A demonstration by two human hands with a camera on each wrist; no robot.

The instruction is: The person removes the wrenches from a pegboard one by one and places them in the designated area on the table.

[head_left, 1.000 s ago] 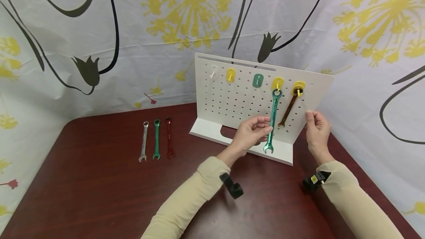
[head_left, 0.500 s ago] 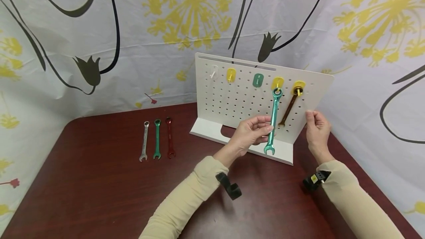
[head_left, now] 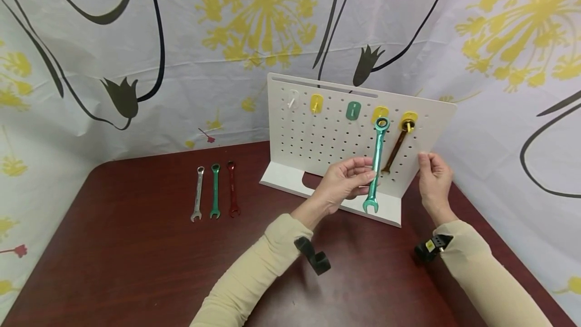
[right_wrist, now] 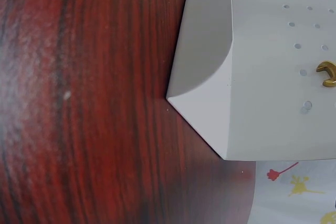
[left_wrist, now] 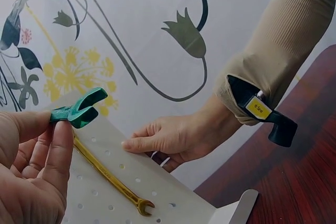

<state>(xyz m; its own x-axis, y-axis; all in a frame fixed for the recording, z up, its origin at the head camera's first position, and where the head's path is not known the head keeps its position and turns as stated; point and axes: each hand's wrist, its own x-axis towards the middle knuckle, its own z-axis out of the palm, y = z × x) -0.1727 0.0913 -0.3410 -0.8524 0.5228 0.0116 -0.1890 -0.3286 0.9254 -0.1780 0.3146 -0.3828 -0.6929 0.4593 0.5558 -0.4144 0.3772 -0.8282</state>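
Looks to me like the step in hand is getting the teal wrench (head_left: 375, 163) hung on the pegboard (head_left: 431, 127). The left hand (head_left: 340, 178) has it pinched by the handle, thumb and fingers closed on it, ring end up and forked end down. That ring sits right in front of the yellow hook (head_left: 380, 111) that's 4th from the left, but I can't tell if the peg is through it. The right hand (head_left: 434, 180) grips the board's right edge, thumb on the front and fingers curled behind, probably to steady it. I'd say the next move calls for lining the ring up with the peg, easing it on and only letting go once it hangs by itself. As for counts: 5 wrenches in all, 1 in hand, 1 gold-brown wrench (head_left: 395, 152) hanging on the far-right yellow hook, and 3 lying side by side on the table (head_left: 136, 256), namely a silver wrench (head_left: 197, 195), a green wrench (head_left: 215, 191) and a red wrench (head_left: 233, 189). Hooks come to 5 too: 1 whitish hook (head_left: 292, 99), 3 yellow, 1 green hook (head_left: 353, 110). Just 1 board.
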